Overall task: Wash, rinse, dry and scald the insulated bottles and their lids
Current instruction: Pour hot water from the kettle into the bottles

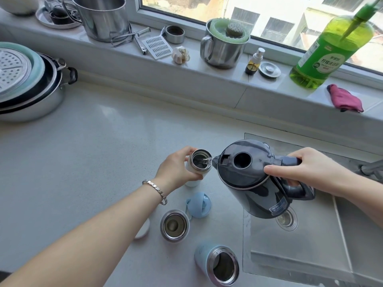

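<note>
White bottle (191, 168) gripped upright in left hand (178, 169).

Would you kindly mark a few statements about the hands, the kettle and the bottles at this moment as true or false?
1. The right hand holds the kettle by its handle. True.
2. Water runs from the kettle's spout into the white bottle. True.
3. The left hand lies flat on the counter. False: its fingers are curled round the white bottle.
4. The blue lid is screwed onto a bottle. False: it lies loose on the counter.
5. The grey bottle and the blue bottle are capped. False: both stand open.
</note>
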The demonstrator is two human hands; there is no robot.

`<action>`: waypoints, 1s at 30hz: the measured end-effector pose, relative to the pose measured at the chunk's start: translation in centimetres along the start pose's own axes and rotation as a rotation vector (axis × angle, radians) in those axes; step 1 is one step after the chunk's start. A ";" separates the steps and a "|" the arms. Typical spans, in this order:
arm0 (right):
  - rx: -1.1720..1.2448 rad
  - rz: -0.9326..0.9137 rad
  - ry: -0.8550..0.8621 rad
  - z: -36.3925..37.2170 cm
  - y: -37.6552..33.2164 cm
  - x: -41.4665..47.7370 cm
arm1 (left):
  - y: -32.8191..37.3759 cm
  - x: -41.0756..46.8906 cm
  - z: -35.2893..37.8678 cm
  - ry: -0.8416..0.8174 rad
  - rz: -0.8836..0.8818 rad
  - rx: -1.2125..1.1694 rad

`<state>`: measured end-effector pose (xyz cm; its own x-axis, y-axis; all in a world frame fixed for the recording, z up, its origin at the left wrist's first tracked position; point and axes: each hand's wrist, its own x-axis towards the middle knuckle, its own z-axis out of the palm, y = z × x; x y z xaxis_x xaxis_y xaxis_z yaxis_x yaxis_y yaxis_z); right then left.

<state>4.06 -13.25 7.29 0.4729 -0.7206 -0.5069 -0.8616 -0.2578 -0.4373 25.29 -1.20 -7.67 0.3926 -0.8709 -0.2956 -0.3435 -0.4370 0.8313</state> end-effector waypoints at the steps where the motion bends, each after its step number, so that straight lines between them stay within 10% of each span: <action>1: -0.003 -0.001 0.002 0.0 -0.1 0.0 | 0.0 0.0 0.0 0.001 0.000 0.000; 30: -0.050 -0.005 -0.004 -0.2 -0.6 0.4 | 0.2 -0.1 0.0 0.000 -0.010 0.021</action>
<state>4.70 -13.56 7.49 0.4779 -0.7166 -0.5080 -0.8673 -0.2934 -0.4021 25.23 -1.22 -7.46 0.3960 -0.8665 -0.3039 -0.3572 -0.4503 0.8183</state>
